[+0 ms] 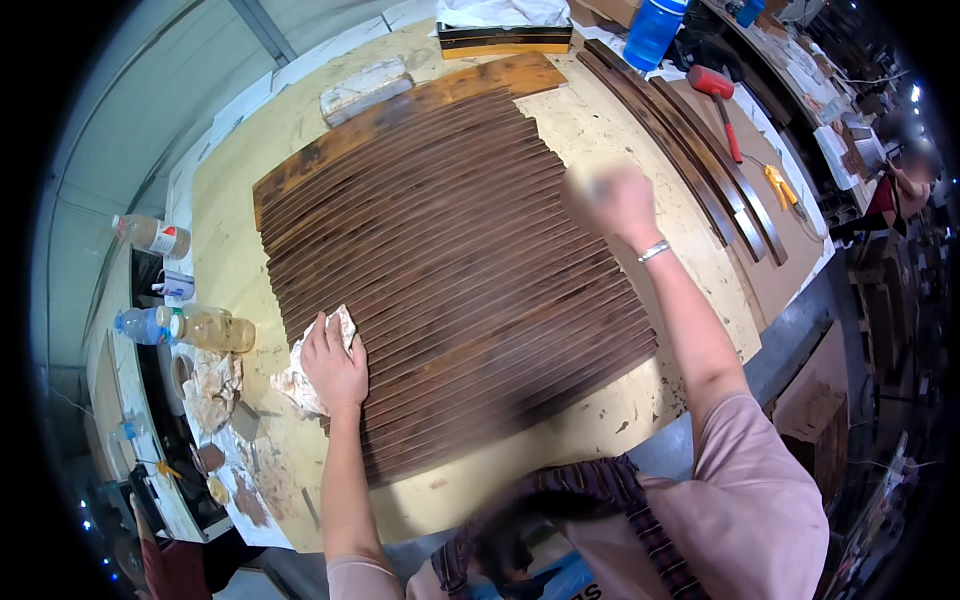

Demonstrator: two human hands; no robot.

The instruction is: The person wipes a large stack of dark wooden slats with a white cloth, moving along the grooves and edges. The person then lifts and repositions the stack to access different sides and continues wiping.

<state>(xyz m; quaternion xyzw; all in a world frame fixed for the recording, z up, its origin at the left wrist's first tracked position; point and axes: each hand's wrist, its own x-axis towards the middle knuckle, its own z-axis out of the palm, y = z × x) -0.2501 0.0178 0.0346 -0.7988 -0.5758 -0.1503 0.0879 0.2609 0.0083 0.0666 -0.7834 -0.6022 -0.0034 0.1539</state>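
Observation:
A wide panel of dark brown wooden slats [450,270] lies on a pale, stained workbench [240,200]. My left hand [335,365] presses flat on a crumpled stained white rag [300,385] at the panel's left edge. My right hand [615,200] is blurred with motion over the panel's right edge; its fingers look curled, perhaps around a pale cloth, but the blur hides what it holds. A silver bracelet sits on that wrist.
Curved dark wood strips [700,160] lie right of the panel, with a red mallet [715,90] and an orange tool [780,185]. A blue bottle [655,30] and dark box [505,38] stand at the back. Bottles [210,328] and rags sit left. A person [900,185] is at far right.

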